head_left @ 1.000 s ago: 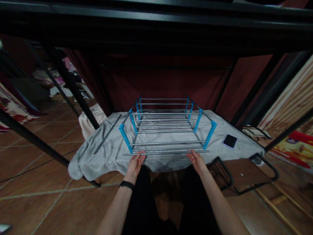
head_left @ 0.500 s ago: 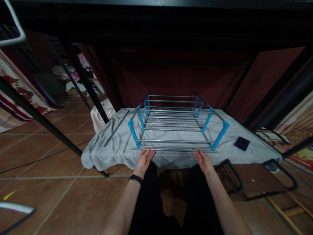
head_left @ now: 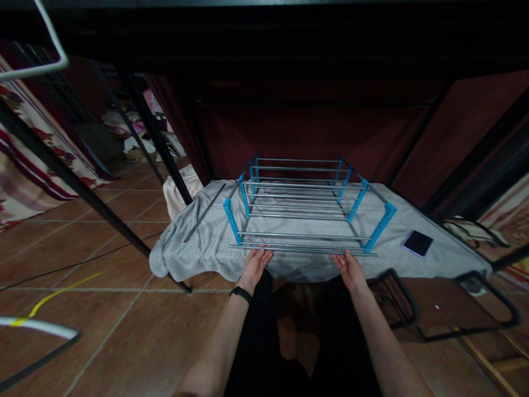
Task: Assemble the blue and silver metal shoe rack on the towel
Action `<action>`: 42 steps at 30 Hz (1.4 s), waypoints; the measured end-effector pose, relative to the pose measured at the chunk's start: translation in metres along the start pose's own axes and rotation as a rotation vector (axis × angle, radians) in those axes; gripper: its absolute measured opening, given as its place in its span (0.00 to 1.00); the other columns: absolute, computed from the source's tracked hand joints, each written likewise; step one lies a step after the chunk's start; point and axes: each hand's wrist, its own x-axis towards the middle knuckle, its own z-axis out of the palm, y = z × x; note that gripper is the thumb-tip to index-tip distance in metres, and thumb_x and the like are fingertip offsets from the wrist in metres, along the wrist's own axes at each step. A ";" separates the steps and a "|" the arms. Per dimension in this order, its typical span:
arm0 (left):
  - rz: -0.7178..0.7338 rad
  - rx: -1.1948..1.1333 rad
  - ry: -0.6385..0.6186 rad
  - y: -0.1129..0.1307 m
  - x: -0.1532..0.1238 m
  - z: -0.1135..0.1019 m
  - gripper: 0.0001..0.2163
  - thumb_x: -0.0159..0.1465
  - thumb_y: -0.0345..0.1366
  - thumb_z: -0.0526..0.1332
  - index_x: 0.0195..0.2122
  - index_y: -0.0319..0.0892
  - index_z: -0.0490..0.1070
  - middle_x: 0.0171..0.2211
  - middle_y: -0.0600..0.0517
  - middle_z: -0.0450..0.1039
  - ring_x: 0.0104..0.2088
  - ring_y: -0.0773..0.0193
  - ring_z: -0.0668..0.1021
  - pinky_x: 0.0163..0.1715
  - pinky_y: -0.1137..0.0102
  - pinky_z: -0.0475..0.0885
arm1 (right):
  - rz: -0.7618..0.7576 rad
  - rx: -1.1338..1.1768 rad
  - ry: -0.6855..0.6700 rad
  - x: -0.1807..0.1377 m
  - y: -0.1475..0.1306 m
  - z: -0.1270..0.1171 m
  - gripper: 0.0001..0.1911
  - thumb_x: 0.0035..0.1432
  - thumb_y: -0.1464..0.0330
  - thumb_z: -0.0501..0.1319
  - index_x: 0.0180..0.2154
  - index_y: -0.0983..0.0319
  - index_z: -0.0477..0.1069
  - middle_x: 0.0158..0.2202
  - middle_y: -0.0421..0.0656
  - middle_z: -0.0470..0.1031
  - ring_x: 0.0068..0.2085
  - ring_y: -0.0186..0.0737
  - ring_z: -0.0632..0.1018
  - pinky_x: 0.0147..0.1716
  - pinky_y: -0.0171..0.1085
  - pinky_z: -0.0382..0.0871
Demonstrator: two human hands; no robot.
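A rack with blue plastic uprights (head_left: pixel 380 227) and grey metal tubes lies on a grey blanket (head_left: pixel 206 259) in front of me. Along its near edge run loose thin metal rods (head_left: pixel 303 250), roughly level. My left hand (head_left: pixel 256 263), a black band at its wrist, has its fingertips closed on the rods near their left part. Farther right, my right hand (head_left: pixel 348 266) pinches the same rods, palm turned partly up. Exactly how many rods are in the fingers is hard to see. Another dark rod (head_left: pixel 204 214) rests on the blanket left of the rack.
A tablet-like device (head_left: pixel 417 243) lies on the blanket at right. Below it stands a brown seat with black tube arms (head_left: pixel 446 300). A black slanted post (head_left: pixel 82 187) crosses the left side. A dark beam (head_left: pixel 264 44) spans overhead. White bent tubing (head_left: pixel 49 69) shows at upper left.
The whole view has shifted, so the scene sits slightly farther right. Both hands stay at the rods, with hardly any movement relative to the rack.
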 end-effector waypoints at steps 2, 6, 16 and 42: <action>-0.010 0.002 -0.001 -0.003 0.001 0.001 0.05 0.60 0.25 0.64 0.36 0.39 0.71 0.37 0.47 0.79 0.35 0.64 0.82 0.44 0.65 0.77 | 0.005 -0.001 0.009 0.001 0.001 0.000 0.08 0.50 0.68 0.69 0.29 0.59 0.70 0.29 0.38 0.76 0.34 0.34 0.77 0.42 0.39 0.78; -0.029 0.005 -0.004 -0.008 0.003 0.002 0.07 0.59 0.26 0.66 0.37 0.40 0.70 0.37 0.47 0.78 0.37 0.63 0.82 0.45 0.63 0.77 | 0.017 0.000 0.033 0.004 0.004 -0.001 0.09 0.52 0.67 0.68 0.28 0.59 0.68 0.25 0.37 0.74 0.31 0.32 0.76 0.42 0.39 0.78; -0.053 -0.010 0.024 -0.018 0.007 0.011 0.06 0.59 0.26 0.66 0.34 0.40 0.69 0.34 0.49 0.78 0.35 0.63 0.81 0.41 0.67 0.77 | 0.046 0.006 0.103 0.016 0.010 -0.001 0.07 0.58 0.67 0.63 0.28 0.59 0.68 0.23 0.35 0.72 0.30 0.30 0.76 0.42 0.36 0.77; -0.089 -0.064 0.181 -0.010 0.033 0.022 0.07 0.61 0.22 0.62 0.30 0.39 0.68 0.29 0.51 0.73 0.31 0.68 0.77 0.42 0.65 0.77 | 0.067 0.027 0.068 0.028 0.029 0.018 0.06 0.48 0.70 0.67 0.28 0.59 0.70 0.31 0.39 0.77 0.36 0.35 0.78 0.47 0.41 0.74</action>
